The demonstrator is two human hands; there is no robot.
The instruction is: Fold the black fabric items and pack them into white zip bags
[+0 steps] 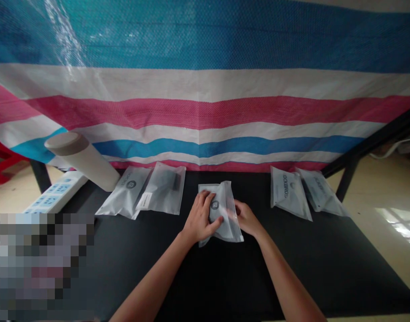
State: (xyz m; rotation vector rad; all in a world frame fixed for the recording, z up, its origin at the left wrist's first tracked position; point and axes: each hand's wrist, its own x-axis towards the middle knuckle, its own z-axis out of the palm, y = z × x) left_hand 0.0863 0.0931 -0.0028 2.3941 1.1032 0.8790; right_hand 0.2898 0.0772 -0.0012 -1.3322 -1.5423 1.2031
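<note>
A frosted plastic zip bag point(226, 230) with a round dark logo lies in front of me on the black table. Across its left part rests my left hand point(201, 217), fingers spread and thumb stretched toward the bag's lower middle. My right hand point(245, 218) is at the bag's right edge, by the zip strip, with its fingers curled. Some of its fingertips show dimly through the plastic; whether they are inside the bag or behind it I cannot tell. The bag's contents are hidden.
Two similar bags, a logo bag point(127, 192) and a labelled bag point(164, 188), lie at left. At right are two more, a printed bag point(289, 193) and a tilted bag point(320, 192). A white bottle point(90, 163) leans by a power strip point(53, 194). A striped sheet point(205, 112) hangs behind.
</note>
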